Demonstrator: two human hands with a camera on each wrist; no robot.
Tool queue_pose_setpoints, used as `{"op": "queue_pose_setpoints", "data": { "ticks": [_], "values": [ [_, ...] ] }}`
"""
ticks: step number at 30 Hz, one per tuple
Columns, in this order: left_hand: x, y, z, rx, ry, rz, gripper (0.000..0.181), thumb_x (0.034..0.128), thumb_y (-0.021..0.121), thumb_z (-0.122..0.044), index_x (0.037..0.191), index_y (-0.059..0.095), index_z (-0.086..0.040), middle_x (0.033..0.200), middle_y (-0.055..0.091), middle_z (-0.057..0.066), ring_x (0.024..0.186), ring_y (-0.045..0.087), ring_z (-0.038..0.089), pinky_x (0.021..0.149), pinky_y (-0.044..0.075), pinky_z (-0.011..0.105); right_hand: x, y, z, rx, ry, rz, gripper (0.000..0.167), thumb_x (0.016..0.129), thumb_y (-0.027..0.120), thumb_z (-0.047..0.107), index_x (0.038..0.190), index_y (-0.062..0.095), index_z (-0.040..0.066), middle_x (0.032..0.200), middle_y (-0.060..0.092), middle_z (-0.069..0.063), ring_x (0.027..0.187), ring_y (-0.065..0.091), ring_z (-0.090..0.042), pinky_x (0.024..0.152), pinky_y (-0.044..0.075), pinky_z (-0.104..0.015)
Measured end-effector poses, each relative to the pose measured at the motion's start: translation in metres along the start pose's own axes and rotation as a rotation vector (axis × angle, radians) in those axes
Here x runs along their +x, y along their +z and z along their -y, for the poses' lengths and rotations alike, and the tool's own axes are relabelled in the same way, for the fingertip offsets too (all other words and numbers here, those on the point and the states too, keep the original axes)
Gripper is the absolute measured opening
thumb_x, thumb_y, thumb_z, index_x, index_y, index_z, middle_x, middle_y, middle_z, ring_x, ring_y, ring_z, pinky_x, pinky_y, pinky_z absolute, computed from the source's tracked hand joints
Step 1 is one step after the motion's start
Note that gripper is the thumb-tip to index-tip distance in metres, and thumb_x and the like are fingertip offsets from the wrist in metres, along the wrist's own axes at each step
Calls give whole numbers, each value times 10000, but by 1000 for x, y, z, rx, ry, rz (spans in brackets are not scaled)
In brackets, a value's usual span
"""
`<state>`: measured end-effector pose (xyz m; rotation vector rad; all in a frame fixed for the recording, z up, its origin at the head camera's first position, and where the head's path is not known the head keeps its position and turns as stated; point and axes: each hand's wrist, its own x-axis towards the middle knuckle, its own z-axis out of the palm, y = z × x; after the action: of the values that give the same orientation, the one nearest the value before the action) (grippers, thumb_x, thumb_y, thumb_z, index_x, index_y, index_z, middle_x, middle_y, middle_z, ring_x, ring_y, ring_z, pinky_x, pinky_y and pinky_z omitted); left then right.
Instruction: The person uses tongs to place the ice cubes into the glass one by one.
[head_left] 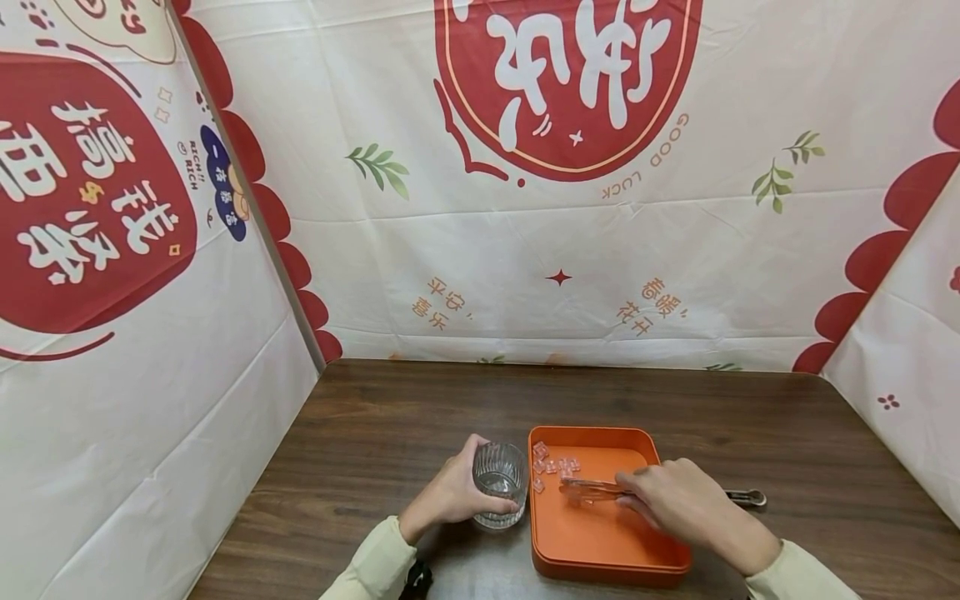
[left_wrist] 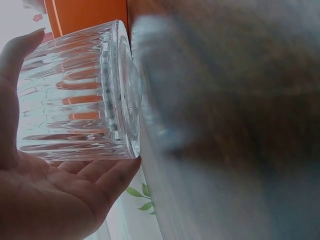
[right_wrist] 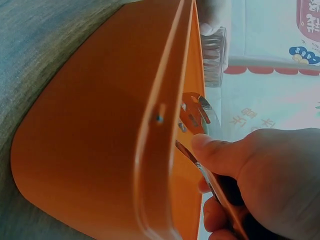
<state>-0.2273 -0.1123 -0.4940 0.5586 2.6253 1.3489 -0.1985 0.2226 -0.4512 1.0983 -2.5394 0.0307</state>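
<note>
A ribbed clear glass (head_left: 500, 483) stands just left of the orange tray, and my left hand (head_left: 452, 490) holds it with thumb and fingers round its side. In the left wrist view the glass (left_wrist: 80, 95) lies between the thumb and the fingers. My right hand (head_left: 670, 500) grips metal tongs (head_left: 597, 487) over the tray (head_left: 592, 550), their tips low beside small clear cubes (head_left: 551, 467). From the right wrist, the tongs (right_wrist: 202, 170) show under the thumb, with the tray wall (right_wrist: 100, 115) hiding part of their tips. Whether the tips hold a cube is blurred.
The dark wooden table (head_left: 390, 408) bears the tray and the glass. A white printed cloth (head_left: 510, 275) hangs behind it, with another cloth at the left side. The handle end of the tongs sticks out past the tray's right wall.
</note>
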Motion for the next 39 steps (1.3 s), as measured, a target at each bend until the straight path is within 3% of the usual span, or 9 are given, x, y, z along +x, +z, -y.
{"op": "queue_pose_setpoints", "data": {
  "ticks": [4,9,19,30,39],
  "values": [
    [0,0,-1,-1,-2,3,803,625,927,-405,1223,452,-158,1053,662,64,913,648,179,777,524,288,1,-3,-3,-12,-15,-61,309,822,782,336,741,499,241,565,435,167,434,379,-41,403,270,-245],
    [-1,0,-1,5,0,2,801,626,927,-403,1223,452,-159,1049,663,65,909,649,180,775,522,283,2,-6,-6,-8,0,-63,318,903,694,416,733,484,249,561,406,182,429,363,-40,405,254,-235],
    [-1,-1,-1,-3,10,1,796,626,930,-386,1217,455,-142,1043,667,74,912,650,186,774,527,295,6,-17,-9,-23,16,-66,272,869,736,374,777,512,249,569,418,176,422,363,-42,406,249,-227],
    [0,0,1,3,18,1,798,633,925,-390,1223,451,-138,1038,667,76,900,648,179,764,525,291,11,-25,-11,-56,23,-126,356,992,513,508,744,498,253,574,413,173,408,365,-43,398,249,-225],
    [0,-1,0,5,16,1,792,635,924,-390,1222,454,-142,1033,667,73,891,643,168,760,521,291,14,-29,-12,-81,14,-156,372,1007,475,514,745,505,252,584,410,170,406,356,-38,400,249,-226]
  ]
}}
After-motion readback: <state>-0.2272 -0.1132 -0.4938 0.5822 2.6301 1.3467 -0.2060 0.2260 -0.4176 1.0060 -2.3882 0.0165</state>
